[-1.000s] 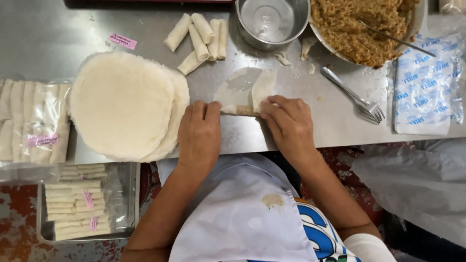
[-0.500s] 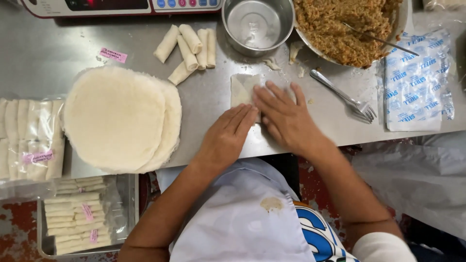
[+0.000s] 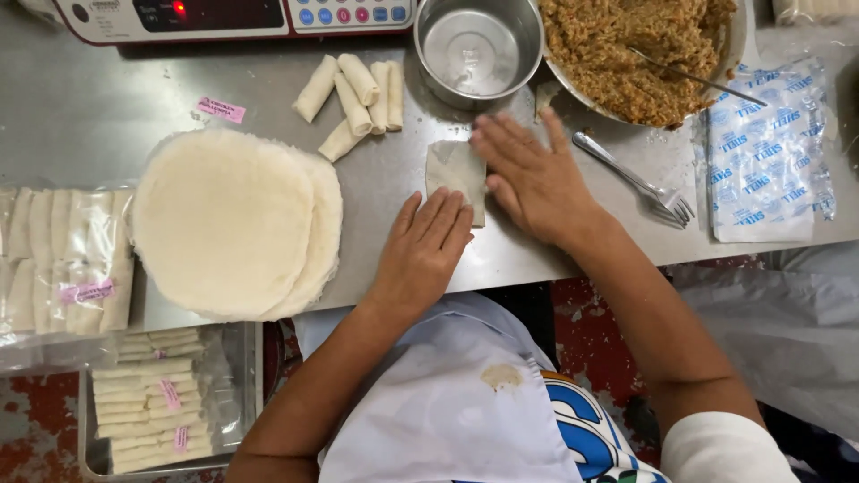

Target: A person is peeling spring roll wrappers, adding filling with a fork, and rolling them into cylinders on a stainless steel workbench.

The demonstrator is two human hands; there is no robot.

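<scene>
A partly rolled spring roll wrapper (image 3: 452, 168) lies on the steel table (image 3: 89, 116). My left hand (image 3: 425, 246) lies flat with its fingertips on the roll's near edge. My right hand (image 3: 532, 174) rests palm down on its right side, fingers spread and reaching toward the small steel bowl (image 3: 479, 49). Several finished rolls (image 3: 353, 98) lie beyond it to the left. A stack of round white wrappers (image 3: 233, 219) sits to the left of my left hand. A large bowl of brownish filling (image 3: 644, 49) with a utensil in it stands at the back right.
A fork (image 3: 640, 179) lies right of my right hand, beside a white and blue plastic packet (image 3: 769, 152). A digital scale (image 3: 233, 16) stands along the back edge. Bagged rolls (image 3: 58, 259) lie far left, and a tray of packed rolls (image 3: 152, 402) sits below the table.
Both hands have pushed the wrapper away from me, rolling it up from a flat sheet with a folded flap. My right hand has slid further toward the small steel bowl.
</scene>
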